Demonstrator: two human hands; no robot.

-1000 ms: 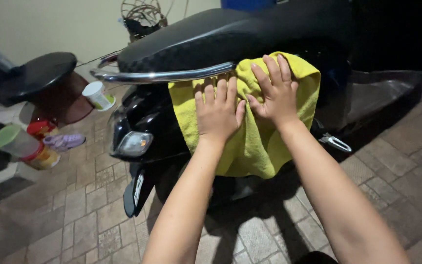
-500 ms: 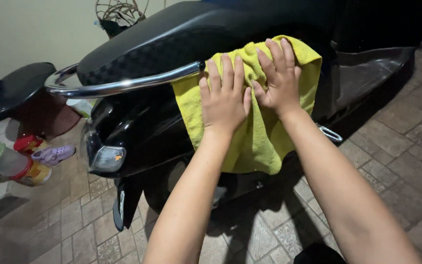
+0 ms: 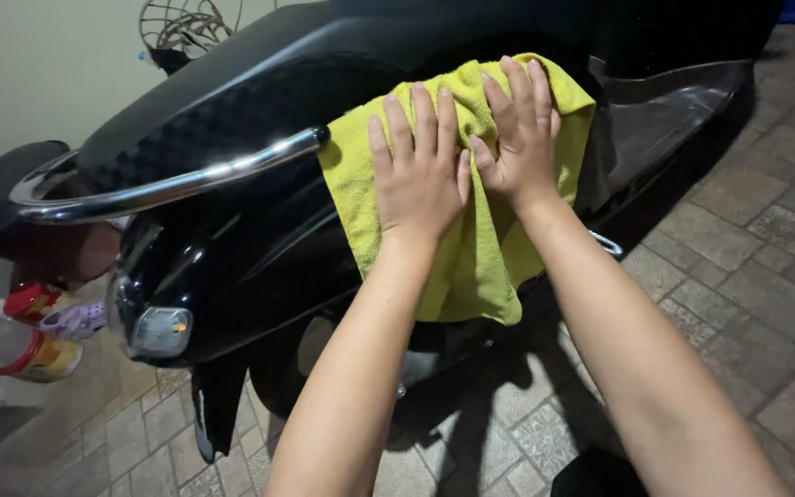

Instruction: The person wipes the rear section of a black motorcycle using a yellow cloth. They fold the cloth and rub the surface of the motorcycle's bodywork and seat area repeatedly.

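Our left hand point(image 3: 420, 175) and right hand point(image 3: 519, 129), fingers spread flat, press yellow cloth point(image 3: 471, 248) on black scooter point(image 3: 259, 230); chrome rail point(image 3: 167, 189) at 9 o'clock, paved floor point(image 3: 747, 267) open at 3.

Fluffy yellow terry cloth point(image 3: 471, 230), glossy black bodywork point(image 3: 259, 248)

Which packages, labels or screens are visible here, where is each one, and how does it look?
Round container: floor at left edge, lying sideways, yellow body with red band.
Red round container: just above it, partly hidden.
No signs or screens visible.
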